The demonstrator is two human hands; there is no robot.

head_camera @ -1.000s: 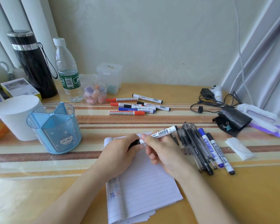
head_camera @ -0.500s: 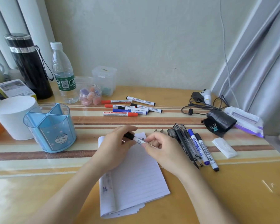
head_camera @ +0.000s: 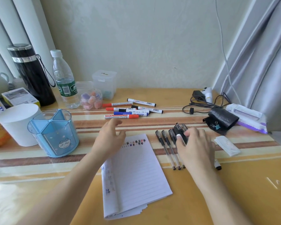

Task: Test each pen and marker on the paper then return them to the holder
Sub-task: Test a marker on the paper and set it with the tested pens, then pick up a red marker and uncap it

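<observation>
Hands over the worktop [head_camera: 234, 192]: the left hand [head_camera: 110, 138] hovers at the far left corner of the paper [head_camera: 136, 176], fingers loosely spread and holding nothing. The right hand [head_camera: 196, 143] lies over a bundle of dark pens [head_camera: 180, 127]; whether it pinches one or merely rests there cannot be told. Test marks [head_camera: 133, 142] run along the paper's top edge. Three gel pens [head_camera: 166, 146] lie just beside the right hand. The blue holder [head_camera: 53, 137] stands well to the left, with no pen visible in it. Loose markers [head_camera: 130, 111] lie beyond.

Likely hazards: round barrels rolling if the right hand nudges the bundle, and tested and untested pens mixing because both groups lie loose.
</observation>
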